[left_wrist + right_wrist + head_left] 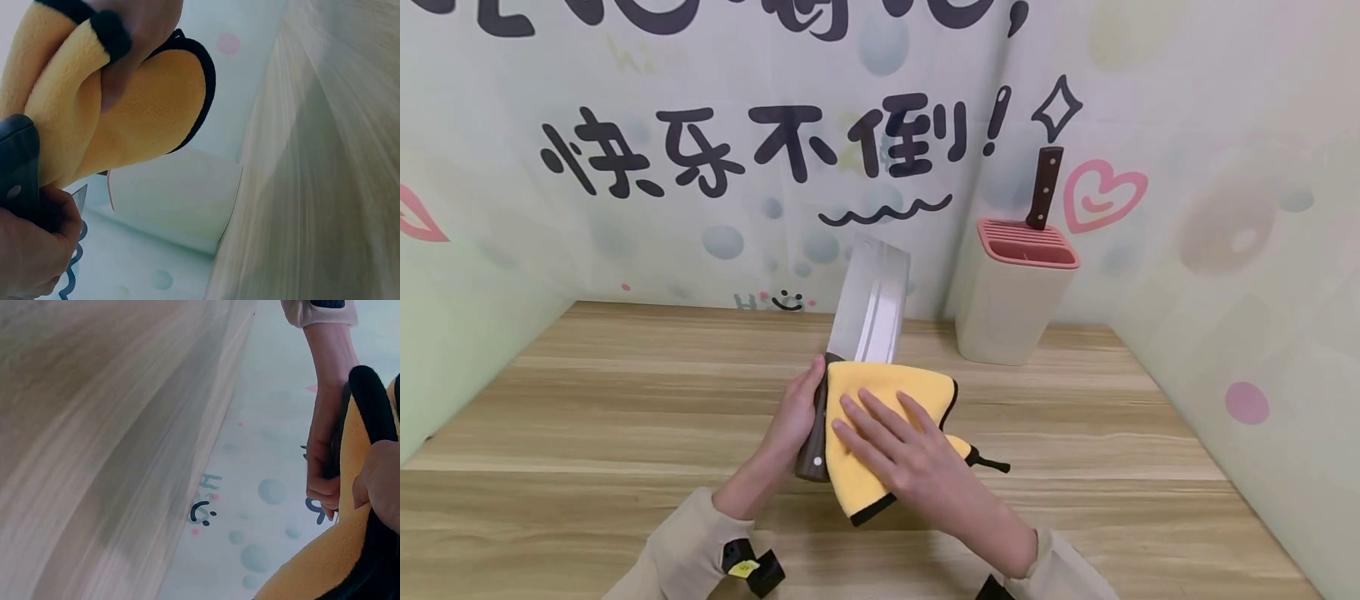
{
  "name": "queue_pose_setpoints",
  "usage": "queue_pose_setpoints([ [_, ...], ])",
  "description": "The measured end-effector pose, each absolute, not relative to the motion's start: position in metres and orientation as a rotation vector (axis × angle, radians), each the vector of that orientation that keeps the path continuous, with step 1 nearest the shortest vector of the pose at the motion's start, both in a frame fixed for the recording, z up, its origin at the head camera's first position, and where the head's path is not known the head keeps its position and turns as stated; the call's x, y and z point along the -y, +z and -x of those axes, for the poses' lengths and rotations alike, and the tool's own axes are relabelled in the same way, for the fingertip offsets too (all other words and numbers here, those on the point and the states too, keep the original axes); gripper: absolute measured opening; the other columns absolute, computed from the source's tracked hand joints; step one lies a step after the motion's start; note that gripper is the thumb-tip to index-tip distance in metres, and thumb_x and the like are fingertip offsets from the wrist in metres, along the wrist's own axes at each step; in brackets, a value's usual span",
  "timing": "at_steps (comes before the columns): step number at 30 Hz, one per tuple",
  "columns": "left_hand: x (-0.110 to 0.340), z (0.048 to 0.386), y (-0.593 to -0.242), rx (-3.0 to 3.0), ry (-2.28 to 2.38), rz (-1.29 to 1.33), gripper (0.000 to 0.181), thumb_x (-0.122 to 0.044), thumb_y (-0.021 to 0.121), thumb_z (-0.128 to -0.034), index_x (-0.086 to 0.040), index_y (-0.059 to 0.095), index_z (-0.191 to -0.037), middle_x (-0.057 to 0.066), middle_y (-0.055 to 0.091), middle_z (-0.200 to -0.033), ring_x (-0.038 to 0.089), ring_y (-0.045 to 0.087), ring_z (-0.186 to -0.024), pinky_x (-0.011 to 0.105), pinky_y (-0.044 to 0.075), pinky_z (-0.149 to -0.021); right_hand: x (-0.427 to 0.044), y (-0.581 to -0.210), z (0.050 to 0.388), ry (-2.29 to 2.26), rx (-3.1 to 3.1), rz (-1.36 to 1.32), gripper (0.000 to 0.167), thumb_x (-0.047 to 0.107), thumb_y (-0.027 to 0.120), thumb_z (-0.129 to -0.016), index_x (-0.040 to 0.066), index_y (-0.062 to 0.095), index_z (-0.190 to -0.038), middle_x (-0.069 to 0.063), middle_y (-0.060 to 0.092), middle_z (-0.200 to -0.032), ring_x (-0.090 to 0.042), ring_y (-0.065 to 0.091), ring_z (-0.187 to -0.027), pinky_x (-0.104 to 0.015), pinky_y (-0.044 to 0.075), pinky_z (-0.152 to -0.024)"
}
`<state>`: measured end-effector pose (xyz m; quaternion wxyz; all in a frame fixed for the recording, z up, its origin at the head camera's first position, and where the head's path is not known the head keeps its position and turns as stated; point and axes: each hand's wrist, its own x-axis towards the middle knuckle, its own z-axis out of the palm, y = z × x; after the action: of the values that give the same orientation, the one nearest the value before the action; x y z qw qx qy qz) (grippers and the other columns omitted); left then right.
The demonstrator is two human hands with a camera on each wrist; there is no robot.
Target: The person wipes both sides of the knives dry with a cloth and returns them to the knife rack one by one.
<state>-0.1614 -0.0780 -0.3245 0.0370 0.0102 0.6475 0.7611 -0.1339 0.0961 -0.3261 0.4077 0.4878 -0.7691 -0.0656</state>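
Observation:
My left hand (788,425) grips the dark wooden handle (815,442) of a cleaver (868,300). The broad metal blade points up and away, held above the table. A yellow cloth (887,383) with black edging covers the blade's lower part beside the handle. My right hand (917,467) lies over this cloth, its fingers spread across the top. In the left wrist view, the right thumb (115,84) sits against the cloth's underside, so the cloth is held between thumb and fingers. The right wrist view shows the left hand (324,481) curled round the handle, partly behind the cloth.
A white knife block (1011,308) with a pink slotted top stands at the back right of the wooden table (587,400). One brown-handled knife (1045,187) is upright in it. Printed sheets (700,250) with writing and drawings enclose the table's back and sides.

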Motion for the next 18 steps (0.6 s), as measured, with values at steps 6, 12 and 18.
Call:
queue_pose_setpoints([
  [6,0.078,0.163,-0.325,-2.050,2.340,0.001,0.050,-0.043,0.028,-0.0960,0.001,0.052,-0.098,0.002,0.053,-0.072,0.011,0.055,-0.060,0.024,0.048,-0.057,-0.096,-0.325,0.127,-0.205,1.922,-1.281,0.042,0.002,0.019,-0.097,0.010,0.048,-0.127,-0.008,0.044,-0.133,-0.024,0.038,-0.124,-0.046,0.037,-0.094],
  [12,0.077,0.163,-0.324,-2.069,2.346,0.054,0.053,-0.049,0.038,-0.0913,0.000,0.055,-0.092,0.002,0.055,-0.069,0.012,0.055,-0.059,0.024,0.047,-0.056,-0.096,-0.325,0.123,-0.234,1.889,-1.299,0.041,0.002,0.022,-0.097,0.010,0.046,-0.128,-0.009,0.044,-0.133,-0.025,0.039,-0.124,-0.047,0.037,-0.095],
  [18,0.077,0.163,-0.323,-1.867,2.433,0.071,0.051,-0.048,0.044,-0.0895,0.001,0.058,-0.094,0.000,0.059,-0.069,0.010,0.057,-0.058,0.022,0.048,-0.055,-0.095,-0.324,0.120,-0.228,1.844,-1.324,0.040,0.001,0.024,-0.096,0.009,0.042,-0.131,-0.010,0.045,-0.132,-0.025,0.041,-0.122,-0.047,0.037,-0.094],
])
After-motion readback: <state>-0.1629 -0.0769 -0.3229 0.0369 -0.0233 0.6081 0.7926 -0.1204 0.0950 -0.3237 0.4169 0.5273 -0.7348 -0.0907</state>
